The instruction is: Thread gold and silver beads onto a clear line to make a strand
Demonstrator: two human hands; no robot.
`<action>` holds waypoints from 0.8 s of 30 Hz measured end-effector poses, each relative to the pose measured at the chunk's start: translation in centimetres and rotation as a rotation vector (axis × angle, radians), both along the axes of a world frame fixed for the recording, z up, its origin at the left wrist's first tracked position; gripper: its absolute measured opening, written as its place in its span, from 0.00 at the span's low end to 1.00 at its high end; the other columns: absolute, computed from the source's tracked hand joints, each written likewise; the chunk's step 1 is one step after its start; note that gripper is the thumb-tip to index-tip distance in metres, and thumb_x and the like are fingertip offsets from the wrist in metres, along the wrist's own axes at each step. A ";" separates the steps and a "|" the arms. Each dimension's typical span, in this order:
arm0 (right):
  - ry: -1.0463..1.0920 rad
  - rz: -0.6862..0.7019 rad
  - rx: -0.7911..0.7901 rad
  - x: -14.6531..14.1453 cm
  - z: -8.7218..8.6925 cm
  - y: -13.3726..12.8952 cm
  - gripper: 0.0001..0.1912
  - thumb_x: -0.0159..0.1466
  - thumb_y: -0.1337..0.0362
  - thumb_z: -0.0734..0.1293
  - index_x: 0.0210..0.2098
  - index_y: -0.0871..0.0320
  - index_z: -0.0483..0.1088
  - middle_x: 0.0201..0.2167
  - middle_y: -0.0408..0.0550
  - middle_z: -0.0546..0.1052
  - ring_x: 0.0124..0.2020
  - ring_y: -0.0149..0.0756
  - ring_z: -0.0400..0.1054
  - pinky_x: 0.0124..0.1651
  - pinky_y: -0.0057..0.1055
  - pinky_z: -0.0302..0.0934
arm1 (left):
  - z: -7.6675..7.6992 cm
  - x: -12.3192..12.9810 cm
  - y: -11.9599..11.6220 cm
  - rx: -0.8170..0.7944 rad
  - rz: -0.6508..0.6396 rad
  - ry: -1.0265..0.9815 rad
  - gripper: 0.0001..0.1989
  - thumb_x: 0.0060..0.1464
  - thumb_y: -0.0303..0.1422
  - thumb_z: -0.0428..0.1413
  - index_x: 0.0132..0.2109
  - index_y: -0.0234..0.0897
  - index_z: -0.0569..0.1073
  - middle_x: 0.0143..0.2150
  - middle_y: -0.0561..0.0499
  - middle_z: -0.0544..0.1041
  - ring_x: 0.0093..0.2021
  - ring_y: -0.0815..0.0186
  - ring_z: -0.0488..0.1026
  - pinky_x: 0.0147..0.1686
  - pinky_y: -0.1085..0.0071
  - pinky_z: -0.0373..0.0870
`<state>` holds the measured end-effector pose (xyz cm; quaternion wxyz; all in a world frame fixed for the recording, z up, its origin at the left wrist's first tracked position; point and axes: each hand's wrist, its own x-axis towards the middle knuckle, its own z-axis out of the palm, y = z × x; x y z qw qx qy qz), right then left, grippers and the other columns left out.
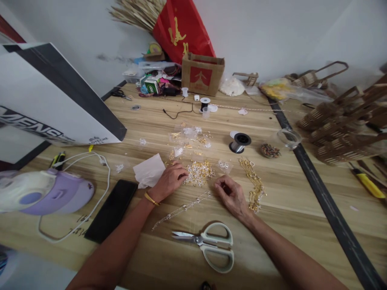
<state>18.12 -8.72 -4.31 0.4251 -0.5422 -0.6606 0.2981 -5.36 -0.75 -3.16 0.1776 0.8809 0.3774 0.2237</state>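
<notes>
My left hand (171, 179) rests at the left edge of a pile of gold and silver beads (199, 173), its fingers curled together; anything between them is too small to name. To the right of the pile, my right hand (232, 195) lies on its side on the wooden table (260, 249), fingers curled in a loose pinch, with its contents hidden. A silver chain (181, 209) stretches between my forearms. Gold chains (254, 185) lie bunched just right of my right hand. White-handled scissors (208, 245) sit nearer to me, blades pointing left.
A black phone (111, 210) and a white tissue (149, 170) lie on the left, by a purple device (57, 191). Wire spool (240, 143), bead heap (270, 150) and glass jar (289, 139) stand right of centre. Paper bag (203, 74) stands behind; woven baskets (335, 129) are far right.
</notes>
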 end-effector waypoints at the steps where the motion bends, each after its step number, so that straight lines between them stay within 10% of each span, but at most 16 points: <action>1: 0.001 0.001 -0.001 0.0 0.0 0.0 0.09 0.63 0.61 0.61 0.29 0.58 0.66 0.24 0.44 0.68 0.24 0.30 0.61 0.25 0.26 0.56 | 0.0 0.0 0.0 -0.001 -0.003 -0.003 0.05 0.55 0.27 0.54 0.32 0.36 0.74 0.33 0.50 0.74 0.41 0.62 0.68 0.48 0.61 0.64; 24: 0.032 -0.004 -0.014 -0.2 0.5 0.0 0.09 0.63 0.61 0.61 0.29 0.58 0.67 0.23 0.42 0.67 0.21 0.28 0.58 0.24 0.25 0.54 | 0.1 1.1 -0.8 0.010 -0.040 -0.031 0.07 0.58 0.28 0.52 0.33 0.35 0.73 0.33 0.48 0.73 0.41 0.62 0.67 0.43 0.64 0.65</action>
